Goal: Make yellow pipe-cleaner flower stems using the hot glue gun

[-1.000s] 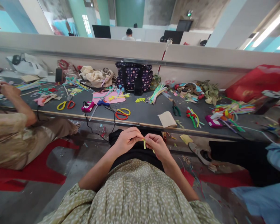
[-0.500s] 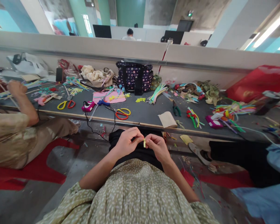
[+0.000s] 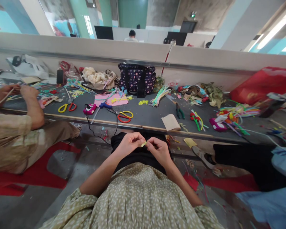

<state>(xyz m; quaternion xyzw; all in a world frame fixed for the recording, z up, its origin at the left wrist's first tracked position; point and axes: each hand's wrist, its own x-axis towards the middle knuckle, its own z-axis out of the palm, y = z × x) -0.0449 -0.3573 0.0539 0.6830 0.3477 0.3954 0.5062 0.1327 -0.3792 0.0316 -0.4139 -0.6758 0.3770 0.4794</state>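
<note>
Over my lap, just in front of the table edge, my left hand (image 3: 130,144) and my right hand (image 3: 158,149) meet fingertip to fingertip. Pinched between them is a small pale yellow piece (image 3: 143,144), perhaps a bit of pipe cleaner; most of it is hidden by the fingers. Both hands are closed in a pinch. Beyond them on the table lie scissors (image 3: 125,116) with one yellow and one red handle. A pile of small yellow pieces (image 3: 143,102) sits farther back, beside a bundle of pastel pipe cleaners (image 3: 161,96).
A magenta box (image 3: 90,109), a blue glue gun (image 3: 105,105), pliers (image 3: 180,112) and a brown paper piece (image 3: 171,122) lie on the dark table (image 3: 147,117). A patterned bag (image 3: 137,78) stands behind. One co-worker's hands (image 3: 28,92) are at left; another person sits at right.
The yellow piece has turned from hanging upright to lying slantwise between my fingers, slightly farther left. At left, the co-worker's hands have moved right.
</note>
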